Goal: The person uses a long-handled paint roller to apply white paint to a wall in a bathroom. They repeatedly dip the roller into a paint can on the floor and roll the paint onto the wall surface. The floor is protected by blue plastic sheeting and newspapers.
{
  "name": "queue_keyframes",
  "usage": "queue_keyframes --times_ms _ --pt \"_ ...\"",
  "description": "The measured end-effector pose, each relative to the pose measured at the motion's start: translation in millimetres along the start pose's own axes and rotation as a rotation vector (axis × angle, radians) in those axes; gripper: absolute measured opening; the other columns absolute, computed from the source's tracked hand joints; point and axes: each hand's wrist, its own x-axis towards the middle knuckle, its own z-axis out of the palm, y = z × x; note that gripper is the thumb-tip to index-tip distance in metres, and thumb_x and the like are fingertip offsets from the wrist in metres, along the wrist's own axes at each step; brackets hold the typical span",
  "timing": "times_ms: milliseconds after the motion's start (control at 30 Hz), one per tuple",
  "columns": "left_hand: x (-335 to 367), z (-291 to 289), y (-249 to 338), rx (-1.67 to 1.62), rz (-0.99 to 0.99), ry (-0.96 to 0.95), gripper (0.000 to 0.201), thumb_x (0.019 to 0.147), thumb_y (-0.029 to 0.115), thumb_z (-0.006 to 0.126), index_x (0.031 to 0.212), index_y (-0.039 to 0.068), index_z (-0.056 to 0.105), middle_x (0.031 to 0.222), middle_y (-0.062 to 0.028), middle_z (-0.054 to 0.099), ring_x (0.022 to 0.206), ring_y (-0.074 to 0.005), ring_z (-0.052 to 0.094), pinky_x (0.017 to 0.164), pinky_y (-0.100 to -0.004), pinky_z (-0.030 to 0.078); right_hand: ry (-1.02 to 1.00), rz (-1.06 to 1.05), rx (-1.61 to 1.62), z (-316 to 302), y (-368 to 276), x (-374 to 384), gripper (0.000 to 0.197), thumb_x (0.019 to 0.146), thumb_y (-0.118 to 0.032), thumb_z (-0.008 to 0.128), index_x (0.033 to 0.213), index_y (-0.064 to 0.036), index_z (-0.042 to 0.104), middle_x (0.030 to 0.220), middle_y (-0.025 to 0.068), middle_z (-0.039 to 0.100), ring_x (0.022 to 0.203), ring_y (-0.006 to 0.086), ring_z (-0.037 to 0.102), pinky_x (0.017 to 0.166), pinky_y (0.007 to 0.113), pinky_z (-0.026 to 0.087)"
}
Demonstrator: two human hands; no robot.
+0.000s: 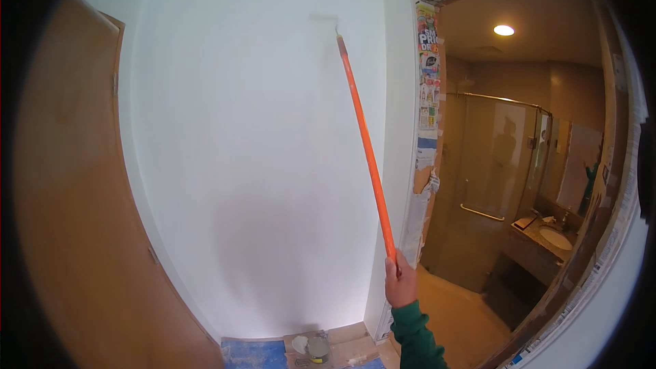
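My right hand, in a green sleeve, is closed around the lower part of a long orange extension pole. The pole slants up and to the left. At its top a thin metal frame joins a pale paint roller, which lies high against the white wall and almost blends with it. My left hand is out of the picture.
An open paint can stands on floor covering of blue sheet and cardboard at the wall's foot. A wooden door is at the left. To the right, a doorway edged with newspaper masking opens onto a bathroom with a glass shower and sink.
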Motion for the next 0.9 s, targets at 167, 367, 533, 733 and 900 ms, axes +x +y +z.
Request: queue_keyframes --times_ms 167,367,533,733,900 --pt "5 -5 5 -0.044 -0.030 0.013 0.036 0.080 0.042 0.056 0.106 0.019 0.064 0.079 -0.0079 0.067 0.069 -0.0231 0.063 0.061 -0.0384 0.050 0.063 -0.096 0.037 20 -24 64 0.032 0.089 -0.020 0.052 0.114 0.0006 0.055 0.076 0.0222 0.059 0.068 0.0319 0.060 0.063 0.037 0.047" --pt "4 -10 12 -0.060 -0.053 0.022 0.038 0.078 0.043 0.056 0.107 0.019 0.063 0.083 -0.0081 0.067 0.073 -0.0245 0.063 0.062 -0.0407 0.049 0.099 -0.135 0.057 35 -68 136 0.028 0.088 -0.021 0.051 0.108 -0.0016 0.058 0.079 0.0225 0.061 0.077 0.0372 0.061 0.070 0.040 0.048" --pt "3 -9 20 -0.064 -0.059 0.031 0.040 0.077 0.044 0.057 0.107 0.018 0.062 0.085 -0.0083 0.067 0.076 -0.0257 0.063 0.064 -0.0427 0.049 0.097 -0.121 0.061 34 -105 181 0.026 0.088 -0.023 0.050 0.103 -0.0031 0.060 0.079 0.0207 0.061 0.077 0.0368 0.061 0.072 0.041 0.048" --pt "-1 -7 27 -0.076 -0.068 0.039 0.042 0.076 0.045 0.057 0.108 0.018 0.062 0.088 -0.0085 0.067 0.079 -0.0271 0.062 0.066 -0.0450 0.048 0.063 -0.078 0.081 35 -133 207 0.028 0.088 -0.025 0.050 0.102 -0.0026 0.060 0.079 0.0201 0.061 0.077 0.0369 0.061 0.072 0.043 0.048" --pt "-1 2 32 -0.077 -0.073 0.046 0.043 0.075 0.046 0.058 0.108 0.018 0.061 0.091 -0.0087 0.066 0.083 -0.0282 0.062 0.067 -0.0470 0.047 0.103 -0.141 0.017 33 -121 189 0.028 0.088 -0.024 0.050 0.102 -0.0024 0.060 0.079 0.0209 0.061 0.076 0.0380 0.060 0.072 0.043 0.048"
